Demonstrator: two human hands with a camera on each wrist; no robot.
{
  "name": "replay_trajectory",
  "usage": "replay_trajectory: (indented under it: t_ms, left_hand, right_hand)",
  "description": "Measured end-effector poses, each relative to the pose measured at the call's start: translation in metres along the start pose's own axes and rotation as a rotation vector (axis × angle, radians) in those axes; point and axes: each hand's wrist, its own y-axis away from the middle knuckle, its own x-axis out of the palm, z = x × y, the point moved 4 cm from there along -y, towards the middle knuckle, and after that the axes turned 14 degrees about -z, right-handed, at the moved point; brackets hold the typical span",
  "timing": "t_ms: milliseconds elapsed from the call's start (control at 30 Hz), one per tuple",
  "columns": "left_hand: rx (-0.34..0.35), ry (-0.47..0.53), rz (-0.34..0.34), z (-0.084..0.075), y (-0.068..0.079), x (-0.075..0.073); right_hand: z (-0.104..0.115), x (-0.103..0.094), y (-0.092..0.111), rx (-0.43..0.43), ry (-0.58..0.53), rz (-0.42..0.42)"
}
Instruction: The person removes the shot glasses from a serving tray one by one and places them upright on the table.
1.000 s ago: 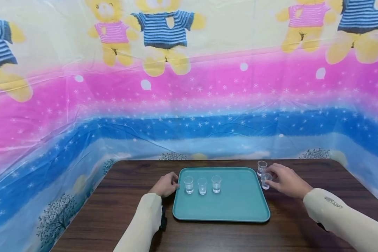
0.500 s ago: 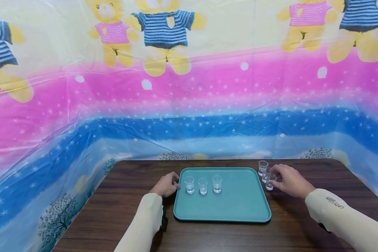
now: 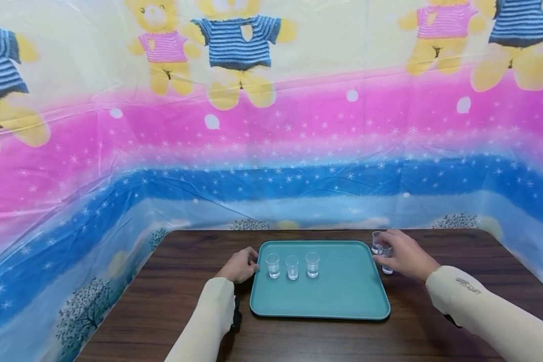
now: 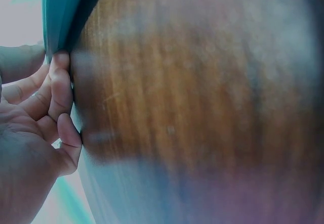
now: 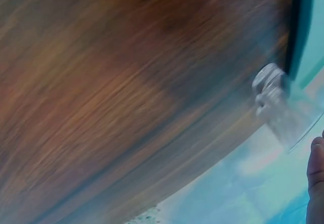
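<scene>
My left hand (image 3: 239,265) pinches the left rim of the green tray (image 3: 344,296). In the left wrist view the thumb and curled fingers (image 4: 62,90) meet at the tray's edge (image 4: 63,11). Three small clear shot glasses, one of them the middle glass (image 3: 292,268), stand upright on the tray's left half. Beyond its right rim, my right hand (image 3: 409,256) has thumb and fingers bent around the small glasses there. A rear glass (image 3: 375,244) and a front glass (image 3: 387,269) show partly past the fingers. Whether the fingers grip one, I cannot tell.
The dark wooden table (image 3: 172,296) carries everything. Close behind its far edge hangs a printed sheet (image 3: 271,181) with teddy bears, which also wraps both sides. In the right wrist view a blurred glass (image 5: 281,105) overlaps the tray's edge (image 5: 304,37).
My right hand has shifted away from the front glass, back and left toward the glasses behind it. That front glass moved slightly right earlier. My left hand stays at the tray rim.
</scene>
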Motion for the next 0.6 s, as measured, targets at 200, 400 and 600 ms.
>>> replay_trajectory:
  t_ms: [200,400,600]
  left_hand:
    - [-0.006,-0.004,0.005,0.0,0.0,0.0]
    - [-0.004,0.001,0.003,0.0,-0.001,0.0]
    - [-0.002,0.007,-0.001,0.001,-0.001,0.0]
  right_hand:
    - [0.017,0.015,-0.007,-0.057,-0.01,0.001]
    - [0.034,0.03,-0.013,-0.082,-0.033,0.021]
    - [0.055,0.045,-0.022,-0.104,-0.085,0.039]
